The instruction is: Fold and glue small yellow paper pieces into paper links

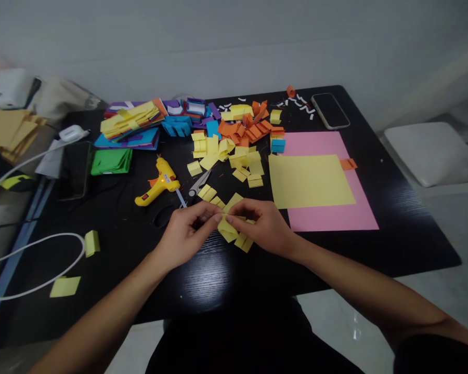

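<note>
Near the middle of the frame, just below centre, the left hand [187, 234] and right hand [269, 227] each have thumb and fingers pinched together on a small yellow paper piece [223, 222], which lies between the two sets of fingertips. Loose folded yellow papers [244, 242] lie just below and behind the grip, while a yellow glue gun [159, 183] rests left of centre and a yellow sheet [312, 181] right of centre.
</note>
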### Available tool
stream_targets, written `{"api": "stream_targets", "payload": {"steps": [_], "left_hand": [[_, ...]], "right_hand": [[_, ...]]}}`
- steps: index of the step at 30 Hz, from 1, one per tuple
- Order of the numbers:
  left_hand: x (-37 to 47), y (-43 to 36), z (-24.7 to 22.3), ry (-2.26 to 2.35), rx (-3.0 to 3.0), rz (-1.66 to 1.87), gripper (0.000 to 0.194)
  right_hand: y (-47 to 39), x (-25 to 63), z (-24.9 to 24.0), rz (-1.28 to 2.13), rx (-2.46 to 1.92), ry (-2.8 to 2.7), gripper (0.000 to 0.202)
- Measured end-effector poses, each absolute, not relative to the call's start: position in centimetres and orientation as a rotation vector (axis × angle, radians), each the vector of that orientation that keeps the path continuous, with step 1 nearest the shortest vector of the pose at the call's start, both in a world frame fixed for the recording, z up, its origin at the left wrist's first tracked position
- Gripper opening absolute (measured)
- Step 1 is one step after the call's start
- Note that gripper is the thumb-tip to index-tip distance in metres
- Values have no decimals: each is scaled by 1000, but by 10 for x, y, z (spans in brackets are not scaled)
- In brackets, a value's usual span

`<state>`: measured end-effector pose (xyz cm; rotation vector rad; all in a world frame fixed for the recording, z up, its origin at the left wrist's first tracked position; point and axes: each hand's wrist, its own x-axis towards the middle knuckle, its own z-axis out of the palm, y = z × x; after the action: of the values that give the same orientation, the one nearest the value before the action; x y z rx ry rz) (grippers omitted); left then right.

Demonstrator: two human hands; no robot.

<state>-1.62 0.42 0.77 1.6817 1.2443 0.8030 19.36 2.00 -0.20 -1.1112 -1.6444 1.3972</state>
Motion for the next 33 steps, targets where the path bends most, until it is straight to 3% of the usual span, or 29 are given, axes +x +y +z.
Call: {"api": "stream_targets", "payload": {"steps": [8, 18, 33], "left_hand": [[-15, 4, 7, 1270, 1637, 820, 21], [-14, 7, 6, 1240, 1557, 807, 20], [-16, 10, 7, 1164, 1477, 830, 20]], "right_hand": [[21, 192, -4, 1387, -1111, -1610, 13], [28, 192, -3, 1606, -1145, -1407, 15], [29, 192, -9, 1554, -1128, -1353, 15]]}}
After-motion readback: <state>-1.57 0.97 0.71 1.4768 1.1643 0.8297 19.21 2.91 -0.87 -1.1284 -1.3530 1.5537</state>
